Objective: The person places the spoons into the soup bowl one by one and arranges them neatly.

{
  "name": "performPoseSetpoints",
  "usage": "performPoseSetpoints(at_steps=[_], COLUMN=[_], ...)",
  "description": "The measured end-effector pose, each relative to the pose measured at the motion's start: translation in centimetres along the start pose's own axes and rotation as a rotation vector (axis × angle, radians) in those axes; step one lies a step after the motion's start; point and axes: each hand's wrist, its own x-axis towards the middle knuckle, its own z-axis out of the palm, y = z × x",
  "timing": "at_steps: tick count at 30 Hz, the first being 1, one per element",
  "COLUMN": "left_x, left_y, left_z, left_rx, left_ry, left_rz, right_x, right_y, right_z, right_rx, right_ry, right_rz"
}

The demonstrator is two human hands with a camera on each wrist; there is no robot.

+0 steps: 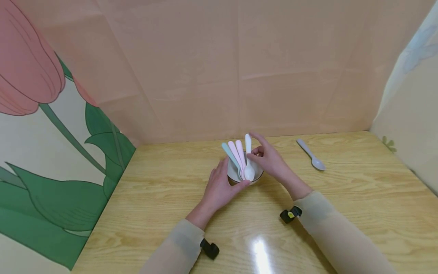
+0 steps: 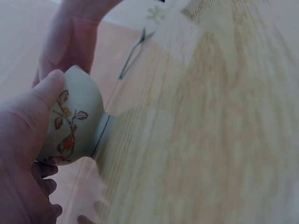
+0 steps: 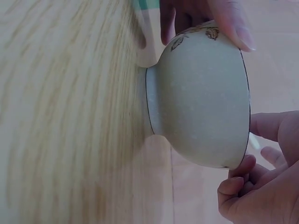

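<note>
A round bowl (image 3: 201, 98) with a dark rim and painted flowers stands on the table. My left hand (image 1: 220, 186) grips its left side, with the thumb at the near rim. Inside lean a teal spoon (image 1: 231, 154) and two pink spoons (image 1: 240, 149), handles up; the bowl hides part of their heads. At the bowl's right side, my right hand (image 1: 270, 159) holds a white spoon (image 1: 249, 172) by its handle, thumb at mid-handle and index finger near the top. The white spoon's head is down in the bowl, beside the pink spoons.
A lilac-grey spoon (image 1: 309, 154) lies on the wooden table (image 1: 150, 213) to the right of the bowl. Close behind the bowl, a pinkish cloth (image 1: 191, 95) hangs at the table's back edge. A panel with painted tulips (image 1: 58, 198) borders the left side.
</note>
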Motion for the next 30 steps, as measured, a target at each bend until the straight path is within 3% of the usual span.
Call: performPoseSetpoints(at_steps=[30], left_x=[0.05], left_y=[-0.1], left_z=[-0.05], left_rx=[0.002], left_ry=[-0.022], left_rz=[-0.027], right_x=[0.02], right_y=[-0.16], right_z=[0.66], right_rx=[-0.236], right_ry=[-0.013], right_rz=[-0.017])
